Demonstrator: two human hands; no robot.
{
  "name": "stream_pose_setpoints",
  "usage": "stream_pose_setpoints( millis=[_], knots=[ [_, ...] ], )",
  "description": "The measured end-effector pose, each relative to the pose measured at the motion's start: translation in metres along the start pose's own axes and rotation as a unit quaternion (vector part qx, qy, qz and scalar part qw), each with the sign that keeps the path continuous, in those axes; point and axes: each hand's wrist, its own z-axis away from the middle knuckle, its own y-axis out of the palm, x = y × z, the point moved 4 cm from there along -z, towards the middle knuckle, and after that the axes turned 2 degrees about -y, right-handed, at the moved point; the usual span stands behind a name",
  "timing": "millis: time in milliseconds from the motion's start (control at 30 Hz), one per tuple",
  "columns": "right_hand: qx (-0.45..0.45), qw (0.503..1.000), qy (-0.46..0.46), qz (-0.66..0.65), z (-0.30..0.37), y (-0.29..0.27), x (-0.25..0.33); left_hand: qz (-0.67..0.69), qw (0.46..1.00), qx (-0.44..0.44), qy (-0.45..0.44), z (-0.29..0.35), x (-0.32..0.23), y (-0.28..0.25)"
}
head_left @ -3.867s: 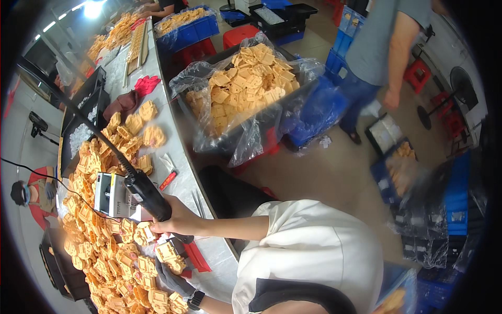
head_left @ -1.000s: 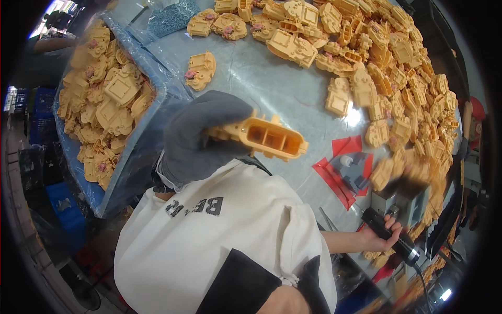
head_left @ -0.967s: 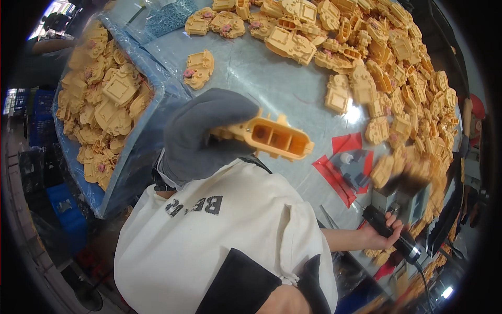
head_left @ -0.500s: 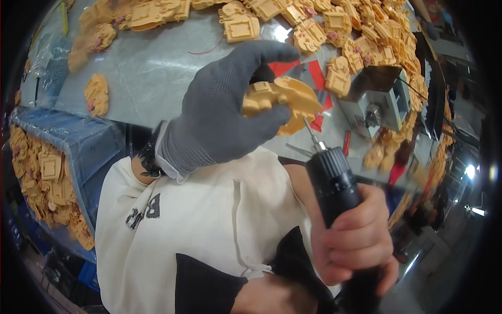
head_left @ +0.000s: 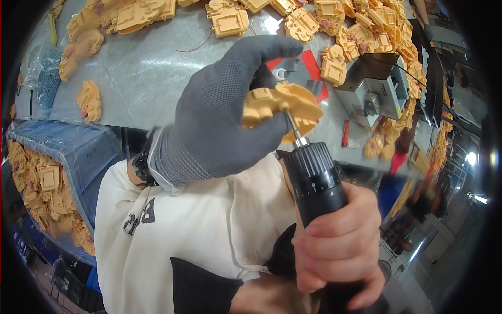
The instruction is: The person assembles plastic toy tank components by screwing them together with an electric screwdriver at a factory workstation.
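Being held up above the bench [head_left: 157,78], close to the camera: a yellow-orange plastic part [head_left: 280,107], pinched in the grip of the left hand [head_left: 225,120], gloved in grey knit, fingers curling over the part's top and thumb side pressing from below. Meeting the part from underneath: the thin metal bit [head_left: 291,125] of a black electric screwdriver [head_left: 316,180], its tip touching the plastic. Wrapping tight around the screwdriver's lower barrel: the bare right hand [head_left: 340,246], grip closed fully on the tool, ribbed collar showing above the fingers. Filling the lower middle: a cream-white sleeve and shirt front with dark lettering, a black cuff at the bottom.

Lying behind the hands on the grey, sheet-covered bench: a red mat [head_left: 308,68] partly hidden by the gloved fingers, and just right of it a small grey metal machine [head_left: 376,91] with a cable running off. Spreading along the bench's far edge and right side: many loose yellow-orange parts [head_left: 230,18] of the same kind, heaped and scattered. Sitting at the left, below the bench edge: a blue crate [head_left: 68,157] lined with clear plastic, more of the same parts piling inside.
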Motion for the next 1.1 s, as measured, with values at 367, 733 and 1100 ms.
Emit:
stream_pose_setpoints(
  millis=[367, 733, 1100],
  knots=[
    [0.006, 0.997, 0.076, -0.022, -0.003, 0.004, 0.001, -0.008, 1.000, 0.009, -0.004, 0.003, -0.003, -0.006],
    [0.023, 0.996, 0.075, -0.047, -0.005, 0.004, 0.003, -0.005, 1.000, 0.007, 0.020, 0.006, -0.008, -0.006],
    [-0.196, 0.980, 0.015, 0.018, 0.014, 0.011, -0.006, 0.109, 0.984, -0.058, 0.125, 0.025, 0.016, -0.026]
  ],
)
